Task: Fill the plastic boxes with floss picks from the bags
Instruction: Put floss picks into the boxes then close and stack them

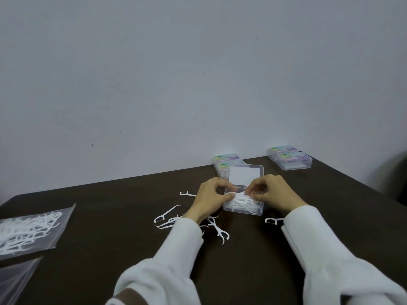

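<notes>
An open clear plastic box (242, 211) lies on the dark table with its lid (244, 175) folded back, and white floss picks (240, 203) are piled inside. My left hand (211, 194) rests at the box's left edge, thumb and fingers pinched on the picks. My right hand (271, 191) is over the box's right side, fingertips pinched on the same bunch of picks. Several loose floss picks (218, 230) lie scattered on the table near my left wrist. A clear bag of floss picks (30, 230) lies at the far left.
Closed labelled boxes are stacked behind the open box (224, 160) and at the back right (290, 158). One stray pick (273, 221) lies by my right sleeve. A second clear bag (15, 280) sits at the lower left corner. The grey wall stands right behind the table.
</notes>
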